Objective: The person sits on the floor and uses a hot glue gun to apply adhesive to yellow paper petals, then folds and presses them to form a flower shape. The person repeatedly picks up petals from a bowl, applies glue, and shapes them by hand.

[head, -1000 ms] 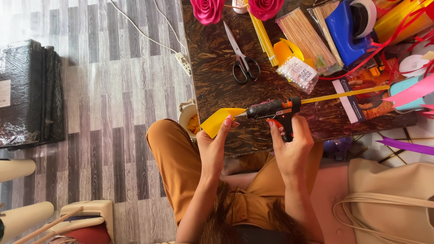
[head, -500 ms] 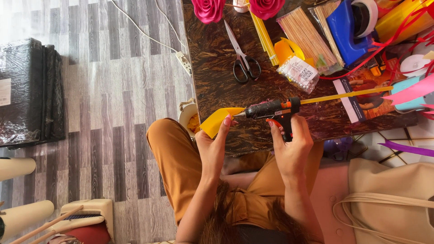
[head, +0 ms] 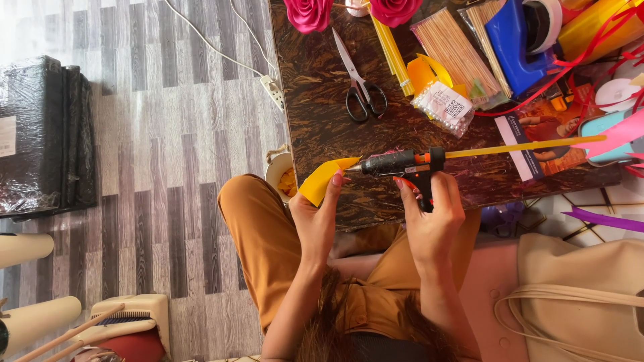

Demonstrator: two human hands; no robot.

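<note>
My left hand [head: 315, 218] grips a yellow petal-shaped piece of felt [head: 322, 179] at the near edge of the dark marbled table [head: 315, 114]. A black glue gun [head: 402, 164] is held in my right hand [head: 433, 214], with a yellow glue stick [head: 523, 145] sticking out of its back. The gun's nozzle touches the tip of the yellow piece.
On the table lie black scissors [head: 359, 80], two pink fabric roses [head: 308, 13], yellow sticks [head: 392, 50], a pack of wooden skewers [head: 456, 50], a blue tape dispenser [head: 520, 40] and ribbons. A power strip [head: 274, 92] with a white cord lies on the striped floor. A beige bag [head: 590, 295] sits at right.
The glue gun's nozzle has stayed at the yellow piece; both hands have hardly moved.
</note>
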